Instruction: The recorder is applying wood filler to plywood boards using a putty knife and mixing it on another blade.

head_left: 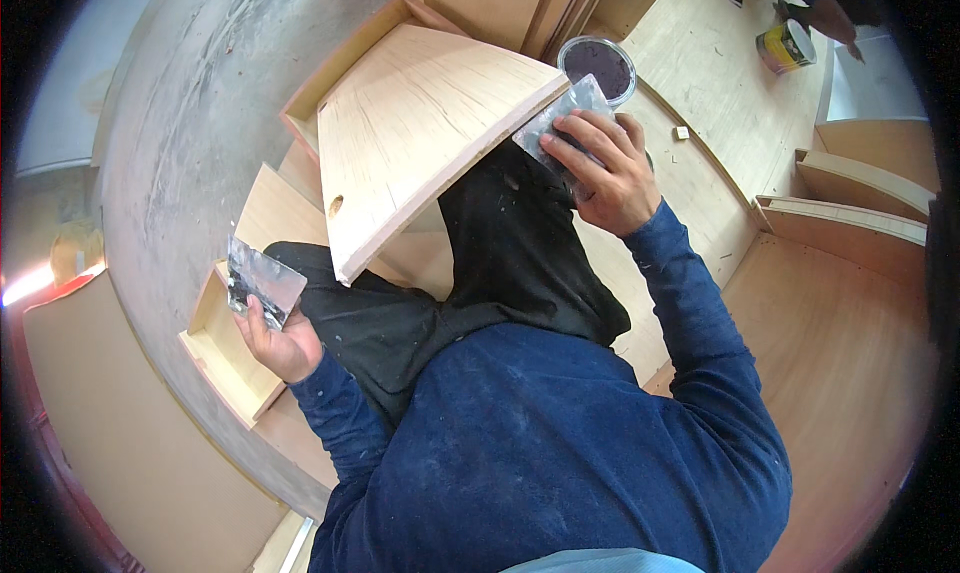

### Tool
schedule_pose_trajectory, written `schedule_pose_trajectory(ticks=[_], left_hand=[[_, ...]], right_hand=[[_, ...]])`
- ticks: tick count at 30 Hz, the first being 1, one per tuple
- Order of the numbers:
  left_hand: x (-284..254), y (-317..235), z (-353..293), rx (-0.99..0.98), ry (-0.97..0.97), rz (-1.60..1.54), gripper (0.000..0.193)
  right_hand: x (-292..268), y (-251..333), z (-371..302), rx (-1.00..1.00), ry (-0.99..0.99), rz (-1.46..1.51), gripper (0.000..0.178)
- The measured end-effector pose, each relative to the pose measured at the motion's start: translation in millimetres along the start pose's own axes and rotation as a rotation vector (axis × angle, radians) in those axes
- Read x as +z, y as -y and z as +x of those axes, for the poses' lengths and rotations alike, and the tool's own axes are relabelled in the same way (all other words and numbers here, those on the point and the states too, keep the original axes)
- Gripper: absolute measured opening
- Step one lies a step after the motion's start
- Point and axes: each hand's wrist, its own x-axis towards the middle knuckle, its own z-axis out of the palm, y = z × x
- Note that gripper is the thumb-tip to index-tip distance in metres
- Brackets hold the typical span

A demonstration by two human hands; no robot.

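A pale wooden board point(420, 123) with dark grain lines and a small hole near one corner lies tilted in front of me, over my legs. My right hand point(615, 173) grips a flat metal putty scraper point(587, 97) at the board's right end. Its blade lies against or just above the board edge; I cannot tell which. My left hand point(283, 347), off to the left of the board, holds up a second flat putty scraper point(268, 276) smeared with dark paste. Just beyond the right scraper stands a round open tub point(600, 65) of dark paste.
Wooden drawer boxes point(232, 348) sit at the left on a grey, smeared floor point(190, 173). Cabinet panels point(490, 8) rise ahead. To the right are more wooden compartments point(850, 208). At the upper right are a yellow-and-white can point(785, 48) and another person's hand point(832, 21).
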Motion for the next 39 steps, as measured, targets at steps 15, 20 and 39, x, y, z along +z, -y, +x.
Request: schedule_pose_trajectory(ticks=[15,20,39], left_hand=[[58.9,1.4,-65.3,-0.173,0.281,-0.014,0.041],[84.7,12.5,-89.3,-0.326,0.451,-0.039,0.045],[97.0,28.1,-101.9,-0.435,0.514,0.108,0.061]], right_hand=[[-3.0,-6.1,1.7,0.009,-0.047,-0.029,0.064],[-1.3,-6.8,7.5,0.0,-0.068,-0.006,0.065],[-5.0,-6.6,5.4,0.025,-0.015,-0.031,0.063]])
